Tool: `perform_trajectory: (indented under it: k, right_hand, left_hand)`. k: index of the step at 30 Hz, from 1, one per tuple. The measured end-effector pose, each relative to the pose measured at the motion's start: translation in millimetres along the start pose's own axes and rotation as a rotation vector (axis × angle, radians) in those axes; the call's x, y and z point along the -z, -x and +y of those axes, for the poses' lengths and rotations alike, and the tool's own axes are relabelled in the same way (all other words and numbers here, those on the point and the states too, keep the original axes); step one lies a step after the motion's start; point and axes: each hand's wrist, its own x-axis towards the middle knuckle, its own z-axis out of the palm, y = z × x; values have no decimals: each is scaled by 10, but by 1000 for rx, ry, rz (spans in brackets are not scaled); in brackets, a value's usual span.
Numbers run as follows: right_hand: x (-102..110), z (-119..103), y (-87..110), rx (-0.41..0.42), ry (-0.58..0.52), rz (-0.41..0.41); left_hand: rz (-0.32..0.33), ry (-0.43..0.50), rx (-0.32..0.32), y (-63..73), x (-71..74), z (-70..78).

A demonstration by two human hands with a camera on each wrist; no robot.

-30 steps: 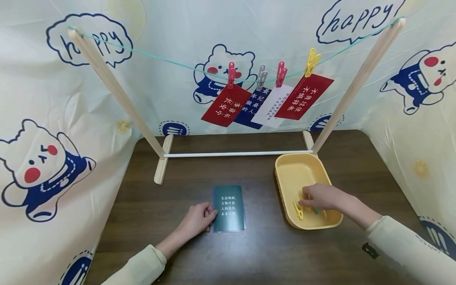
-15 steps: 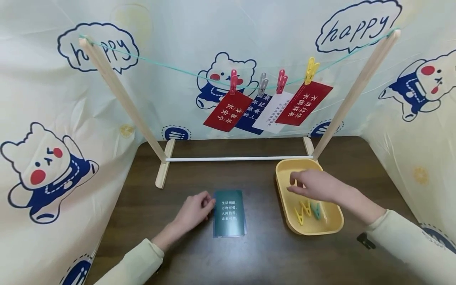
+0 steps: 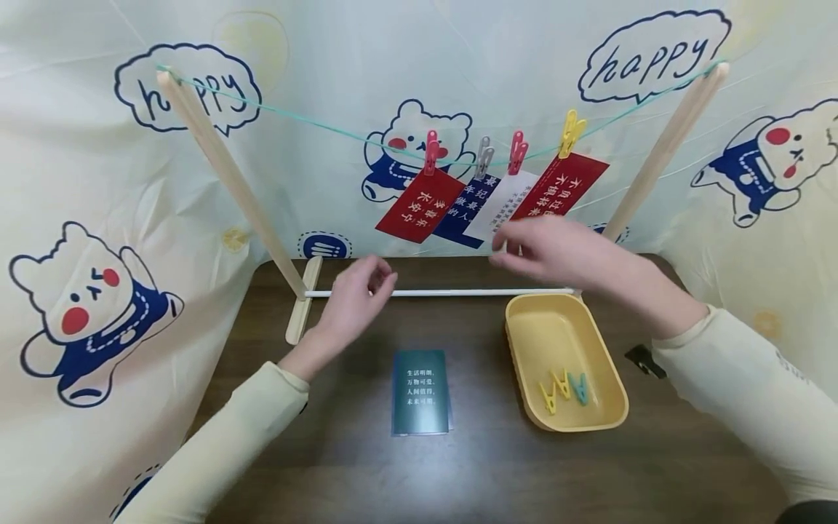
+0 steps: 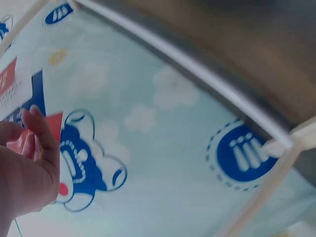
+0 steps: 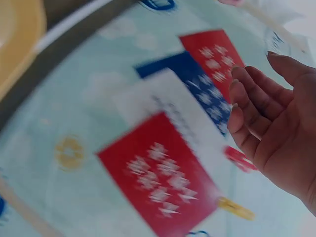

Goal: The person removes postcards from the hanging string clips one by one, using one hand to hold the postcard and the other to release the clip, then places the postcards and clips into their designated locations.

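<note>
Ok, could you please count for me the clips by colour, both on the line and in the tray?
Yellow clips: 3
Pink clips: 2
Grey clip: 1
Green clip: 1
Total: 7

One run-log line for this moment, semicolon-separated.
left hand: empty, above table; right hand: empty, near four clipped hanging cards; yellow tray: three clips; table: green card
</note>
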Motion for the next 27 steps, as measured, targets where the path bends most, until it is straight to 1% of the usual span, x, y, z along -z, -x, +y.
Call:
perform_trajectory:
  k: [4, 7, 10, 14, 17, 21, 24, 27]
  right_hand:
    - [283, -114, -183, 21, 25, 86]
    - [453, -178, -335, 46, 43, 140]
    - [575, -215, -498, 56, 71, 189]
    - [687, -232, -707, 45, 103, 225]
    - [741, -244, -870, 15, 118, 209]
    - [765, -242, -1057, -43, 109, 144]
    - [763, -236, -1144, -62, 61, 96]
    - [770, -248, -1189, -62, 8, 68]
  left_hand:
    - [111, 22, -18, -263, 88, 81]
    - [163, 41, 5, -442, 123, 108]
    - [176, 60, 37, -585, 155, 112]
    - [145, 71, 61, -697, 175, 112]
    - [116, 96, 73, -740, 177, 131]
    - [92, 145, 98, -768, 163, 162]
    - [84, 168, 109, -767, 141, 180]
    - [87, 185, 115, -763, 135, 203]
